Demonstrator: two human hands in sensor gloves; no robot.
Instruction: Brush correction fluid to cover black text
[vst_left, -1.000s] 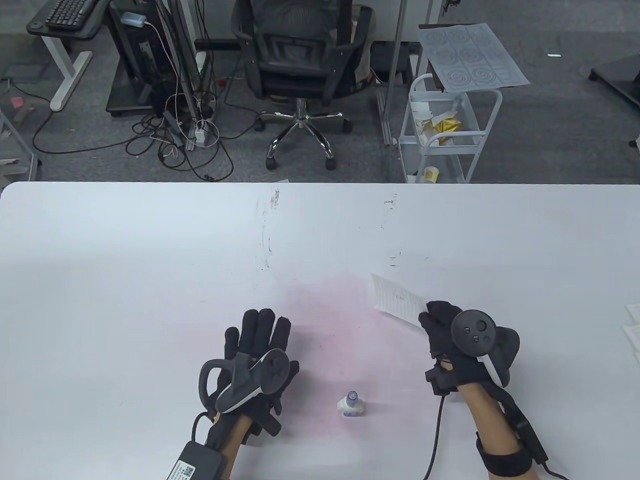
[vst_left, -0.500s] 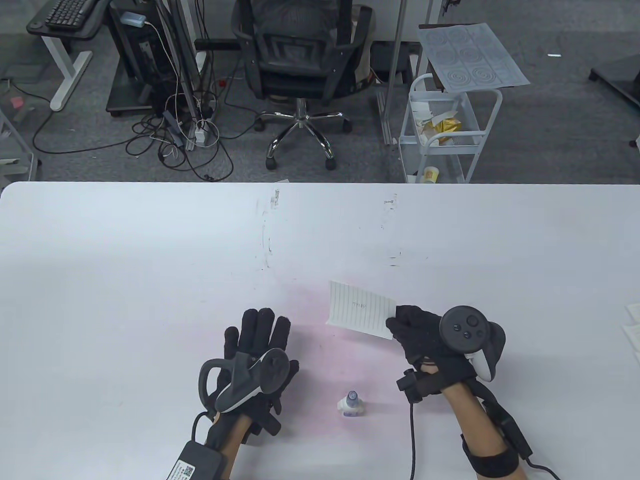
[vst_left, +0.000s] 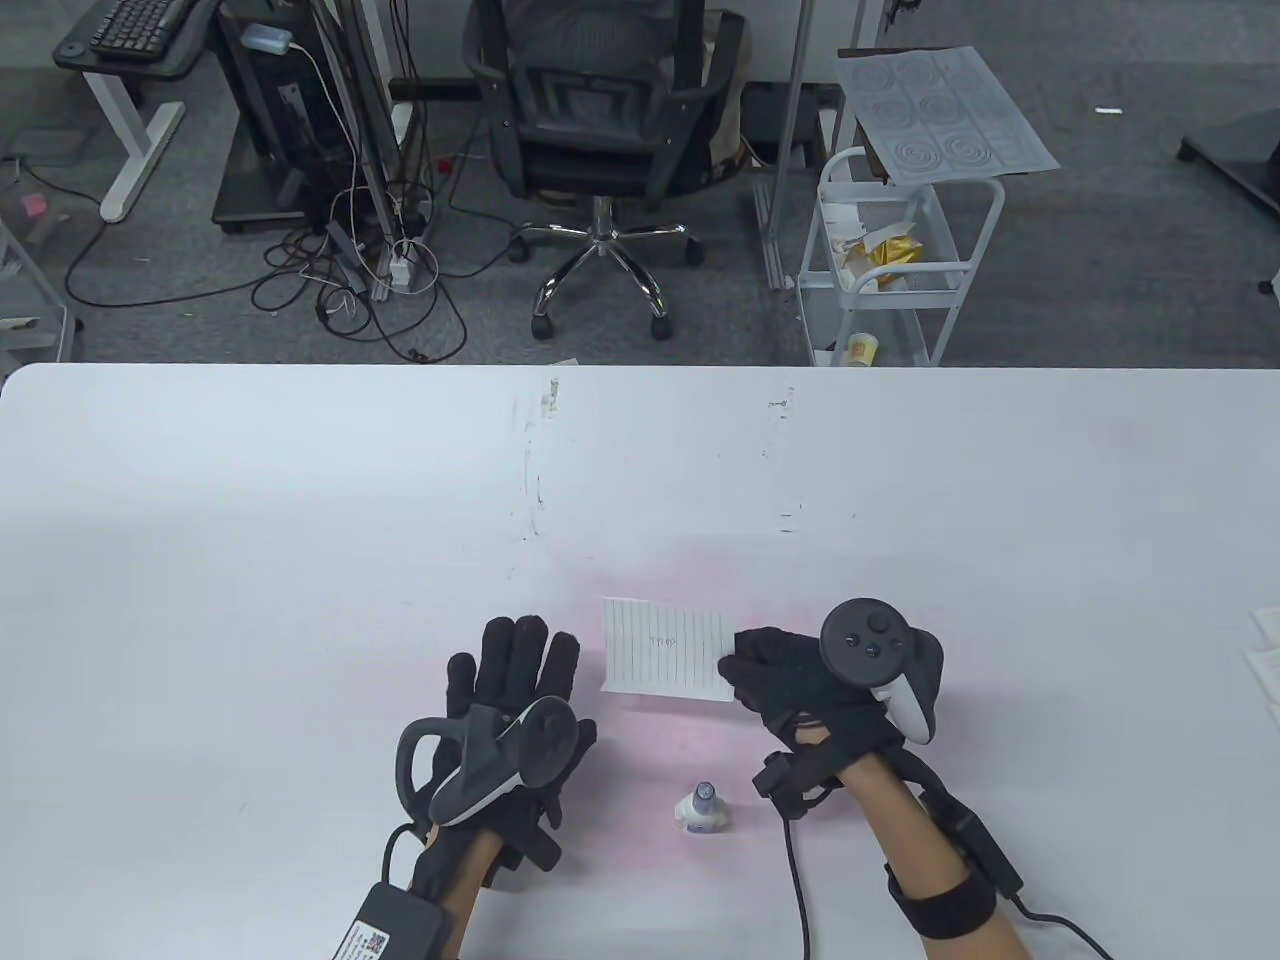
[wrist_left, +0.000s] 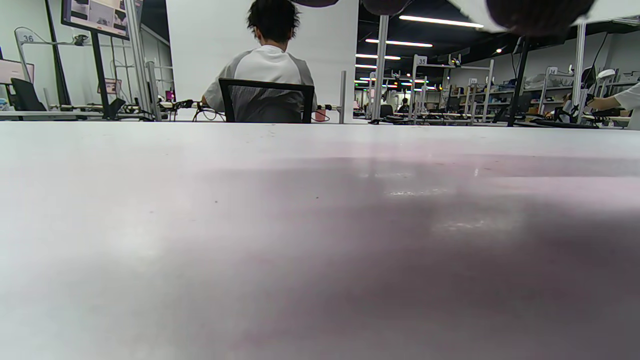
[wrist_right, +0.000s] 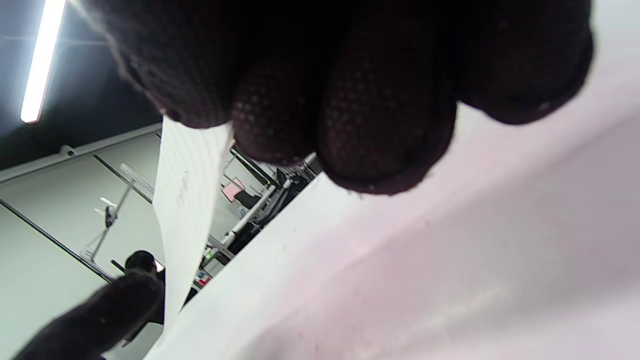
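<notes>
behind the white surface (vst_left: 300, 480) lies an open office floor with a black mesh chair (vst_left: 600, 130), tangled cables, and a white wire cart (vst_left: 900, 250) with a printed sheet on top. the surface shows a faint pink tinge around its near middle and some small dark scuffs further back.

the right hand (vst_left: 800, 685) pinches the right edge of a small lined paper slip (vst_left: 665, 648) that carries a short bit of black writing near its centre. in the right wrist view the fingers (wrist_right: 380, 125) are closed on the slip (wrist_right: 187, 210), which hangs free of the surface there. in the table view the slip sits between the two hands, just beyond the correction fluid bottle (vst_left: 702, 808).

the bottle stands upright on the surface, capped, near the front edge, apart from both hands and closer to the right wrist.

the left hand (vst_left: 520, 700) lies flat, palm down, fingers stretched and loosely together, gripping nothing. the left wrist view shows mostly bare surface and a seated person (wrist_left: 267, 75) far off.
</notes>
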